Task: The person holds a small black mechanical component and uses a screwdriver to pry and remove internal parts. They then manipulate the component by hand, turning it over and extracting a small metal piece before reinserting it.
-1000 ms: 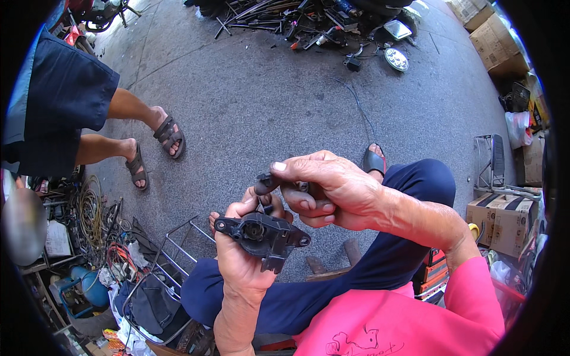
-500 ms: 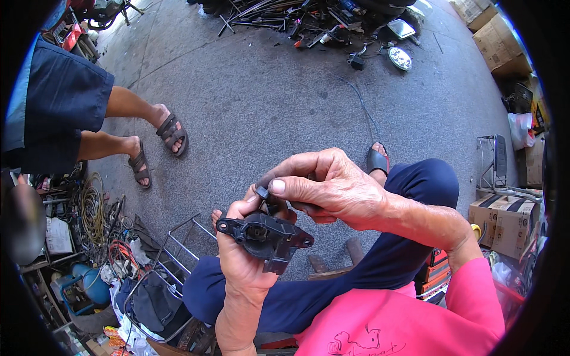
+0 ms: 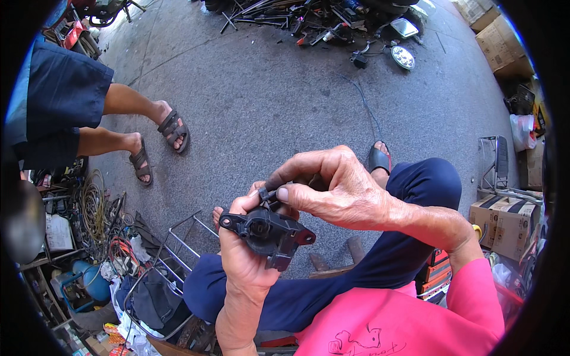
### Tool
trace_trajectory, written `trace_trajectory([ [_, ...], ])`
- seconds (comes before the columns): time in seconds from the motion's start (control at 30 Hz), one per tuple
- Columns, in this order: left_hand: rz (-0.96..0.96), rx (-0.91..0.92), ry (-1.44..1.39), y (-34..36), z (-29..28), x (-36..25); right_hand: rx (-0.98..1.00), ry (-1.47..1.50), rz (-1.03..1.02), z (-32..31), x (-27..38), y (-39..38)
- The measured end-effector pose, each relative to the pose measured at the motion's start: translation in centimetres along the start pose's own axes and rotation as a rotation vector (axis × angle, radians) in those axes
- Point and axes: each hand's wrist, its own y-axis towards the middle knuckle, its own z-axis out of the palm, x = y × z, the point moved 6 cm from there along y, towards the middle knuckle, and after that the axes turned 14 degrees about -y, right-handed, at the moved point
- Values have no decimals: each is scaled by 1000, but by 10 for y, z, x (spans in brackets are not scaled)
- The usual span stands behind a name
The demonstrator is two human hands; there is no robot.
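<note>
My left hand (image 3: 246, 258) is closed around a black plastic housing (image 3: 264, 231), palm up, above my lap. The housing has a round recess in its middle and a mounting ear with a hole at each end. At its upper edge, my right hand (image 3: 347, 193) pinches a small black piece (image 3: 271, 194) between thumb and forefinger. The left fingertips press close to that same piece from the other side. Whether the small piece is joined to the housing, I cannot tell; the fingers partly hide it.
A person in sandals (image 3: 173, 132) stands at the left. Metal scrap (image 3: 332, 24) and a round lamp (image 3: 402, 57) lie on the far floor. A wire rack (image 3: 178, 243) and coiled cables (image 3: 94, 204) are at the left; cardboard boxes (image 3: 503, 222) are at the right.
My right thumb has slid slightly to the right and down at the small black piece. The housing has turned a little in my left hand.
</note>
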Motion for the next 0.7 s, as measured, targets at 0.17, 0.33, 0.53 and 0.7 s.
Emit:
trace_trajectory([
  [0.17, -25, 13, 6, 2, -3, -1, 15, -8, 50, 0, -2, 1],
  [0.33, -30, -12, -19, 2, -2, 1, -26, -21, 51, -1, -6, 2],
  [0.53, -87, 56, 1, 1, -7, -1, -29, 18, 73, 0, -6, 4],
  [0.7, -96, 130, -38, 6, -4, 2, 3, 273, 274, -3, -20, 5],
])
